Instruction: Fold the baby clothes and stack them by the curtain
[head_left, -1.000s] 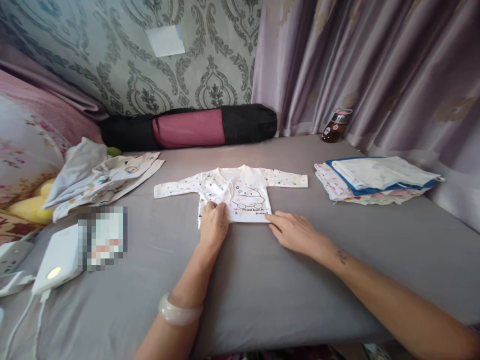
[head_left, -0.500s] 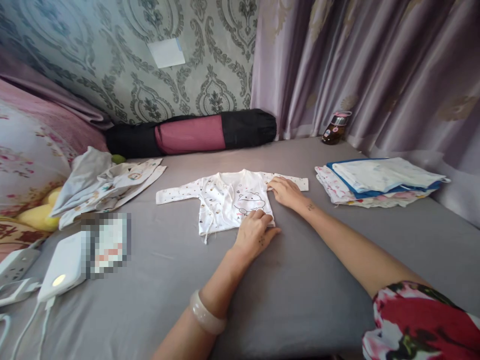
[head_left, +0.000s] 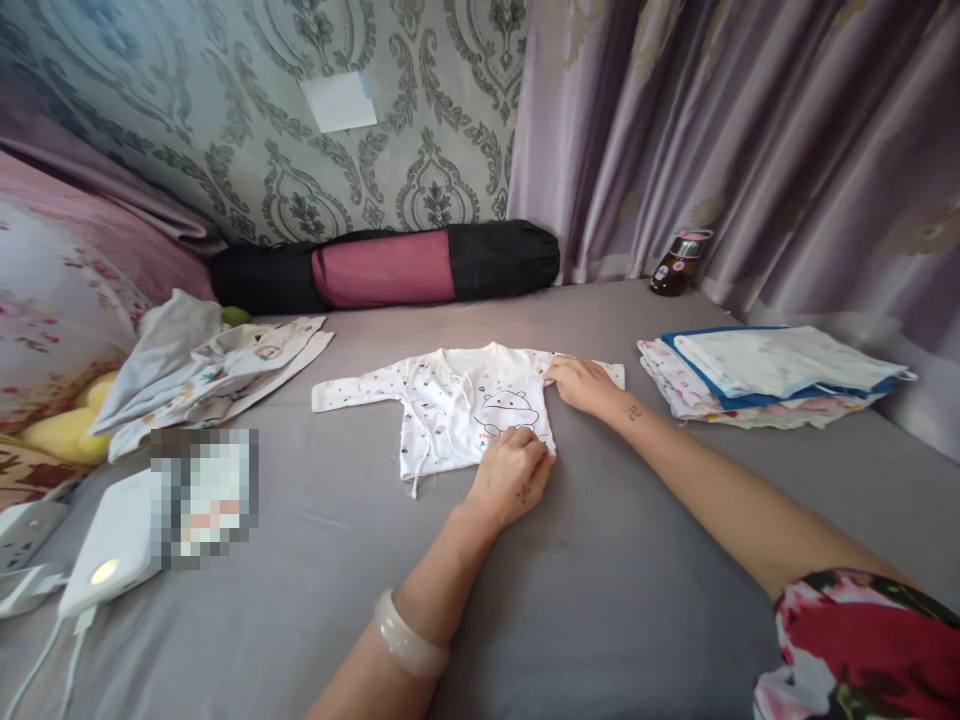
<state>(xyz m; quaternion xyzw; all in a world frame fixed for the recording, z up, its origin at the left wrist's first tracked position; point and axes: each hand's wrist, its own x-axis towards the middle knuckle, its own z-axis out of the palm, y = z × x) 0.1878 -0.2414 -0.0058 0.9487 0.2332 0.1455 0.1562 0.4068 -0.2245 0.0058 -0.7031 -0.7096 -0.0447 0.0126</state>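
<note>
1. Sheet, grey, spreads beneath and around the shirt, the landmark here.
2. Rolled bag, black and pink, lies beyond the shirt, its length running roughly side to side too.
3. That shirt lies flat on the sheet in front of the person, long axis left to right through its sleeves, neck away and hem near.
4. Right hand reaches over the shirt's right sleeve, thumb and fingers pinching cloth where sleeve meets body.
5. Left hand, fingers curled together, pinches the shirt's near right hem corner; its thumb is mostly hidden. This hand is nearer the hem, the right nearer the shoulder.
</note>
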